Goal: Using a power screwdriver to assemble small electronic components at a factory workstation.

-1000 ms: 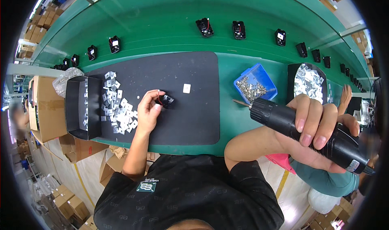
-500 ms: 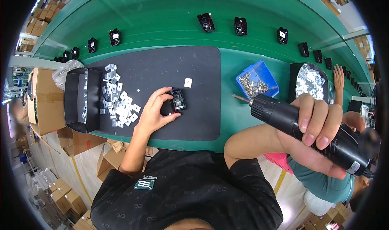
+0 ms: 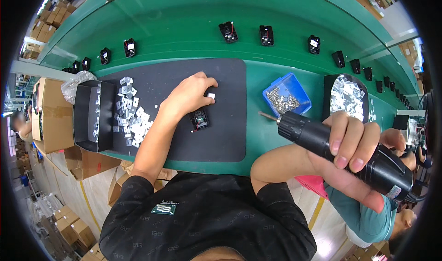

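Observation:
My right hand (image 3: 352, 143) is wrapped round a black electric screwdriver (image 3: 322, 141), its bit pointing left towards the blue bin of screws. Over the dark mat (image 3: 225, 137), my left hand (image 3: 191, 93) reaches out with thumb and forefinger apart. Between these fingertips a small white square plate (image 3: 211, 96) lies on the mat, partly covered by the hand. Just below the left hand sits a black plastic housing (image 3: 199, 120) with a green circuit board inside; nothing holds it.
Loose metal plates (image 3: 131, 109) are heaped beside a black box (image 3: 93, 116) on the left. To the right stand the blue bin (image 3: 299, 88) and a black tray of silvery plates (image 3: 347, 95). Black housings (image 3: 266, 35) line the green far strip. A co-worker (image 3: 363, 210) sits at right.
My left hand has let go of the black housing and moved up to the white square plate. The right hand still grips the screwdriver, nearly in the same place.

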Tool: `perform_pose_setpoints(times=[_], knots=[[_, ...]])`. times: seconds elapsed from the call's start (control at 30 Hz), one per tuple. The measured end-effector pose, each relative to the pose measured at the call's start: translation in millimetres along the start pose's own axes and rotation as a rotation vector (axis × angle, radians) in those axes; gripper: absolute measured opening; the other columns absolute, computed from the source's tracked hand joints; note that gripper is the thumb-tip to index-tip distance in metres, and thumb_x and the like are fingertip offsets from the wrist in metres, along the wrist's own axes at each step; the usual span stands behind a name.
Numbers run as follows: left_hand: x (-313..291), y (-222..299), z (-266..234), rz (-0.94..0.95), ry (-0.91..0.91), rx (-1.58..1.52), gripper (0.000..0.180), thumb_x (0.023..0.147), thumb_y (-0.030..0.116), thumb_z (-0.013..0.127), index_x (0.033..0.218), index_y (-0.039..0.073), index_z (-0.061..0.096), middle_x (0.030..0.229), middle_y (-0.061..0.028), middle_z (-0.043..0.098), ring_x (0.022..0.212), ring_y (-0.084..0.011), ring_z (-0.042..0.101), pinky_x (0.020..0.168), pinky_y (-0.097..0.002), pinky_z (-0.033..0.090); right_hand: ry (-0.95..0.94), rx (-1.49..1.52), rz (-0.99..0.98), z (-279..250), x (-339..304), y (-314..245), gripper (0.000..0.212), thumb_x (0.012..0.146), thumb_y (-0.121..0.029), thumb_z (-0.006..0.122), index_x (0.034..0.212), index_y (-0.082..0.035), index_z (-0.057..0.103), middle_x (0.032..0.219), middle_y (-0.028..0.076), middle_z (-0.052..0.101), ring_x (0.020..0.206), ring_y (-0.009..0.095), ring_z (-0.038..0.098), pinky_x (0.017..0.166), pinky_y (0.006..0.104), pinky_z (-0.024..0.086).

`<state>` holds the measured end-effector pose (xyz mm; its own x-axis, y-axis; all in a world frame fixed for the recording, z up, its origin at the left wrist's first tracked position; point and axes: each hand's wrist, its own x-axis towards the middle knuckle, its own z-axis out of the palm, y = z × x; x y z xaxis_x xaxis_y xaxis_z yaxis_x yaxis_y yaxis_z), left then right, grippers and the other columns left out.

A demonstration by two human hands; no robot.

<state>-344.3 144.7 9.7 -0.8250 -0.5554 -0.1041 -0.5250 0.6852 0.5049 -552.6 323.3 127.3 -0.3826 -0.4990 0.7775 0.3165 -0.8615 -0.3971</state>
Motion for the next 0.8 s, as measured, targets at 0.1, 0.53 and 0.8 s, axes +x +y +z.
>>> perform_pose_setpoints(times=[0.1, 0.53, 0.8], knots=[[8.8, 3.7, -1.9, -0.018, -0.174, 0.037, 0.035, 0.067, 0.011, 0.074, 0.099, 0.004, 0.061, 0.089, -0.0145, 0.061, 0.083, -0.0302, 0.061, 0.073, -0.0376, 0.050, 0.005, -0.018, -0.029, -0.7, 0.4, -5.7, 0.079, 0.069, -0.057, 0.072, 0.125, -0.009, 0.043, 0.075, 0.000, 0.053, 0.059, 0.008, 0.052, 0.059, 0.0240, 0.039], [-3.6, 28.0, -3.1, 0.003, 0.040, -0.389, 0.015, 0.073, 0.005, 0.072, 0.084, 0.000, 0.063, 0.077, -0.0102, 0.062, 0.073, -0.0183, 0.064, 0.062, -0.0278, 0.051, 0.044, 0.013, -0.048, -13.9, -0.3, -19.1, 0.076, 0.068, -0.057, 0.074, 0.121, -0.010, 0.047, 0.074, -0.001, 0.053, 0.058, 0.008, 0.051, 0.059, 0.0233, 0.038], [-67.9, 24.3, -0.7, 0.067, 0.492, -0.308, 0.014, 0.072, -0.001, 0.071, 0.084, 0.001, 0.064, 0.088, -0.0085, 0.068, 0.071, -0.0171, 0.066, 0.063, -0.0256, 0.052, 0.071, 0.002, -0.025, -11.9, -0.3, -14.3, 0.073, 0.067, -0.052, 0.076, 0.119, -0.010, 0.048, 0.073, -0.002, 0.052, 0.059, 0.008, 0.052, 0.062, 0.0236, 0.039]])
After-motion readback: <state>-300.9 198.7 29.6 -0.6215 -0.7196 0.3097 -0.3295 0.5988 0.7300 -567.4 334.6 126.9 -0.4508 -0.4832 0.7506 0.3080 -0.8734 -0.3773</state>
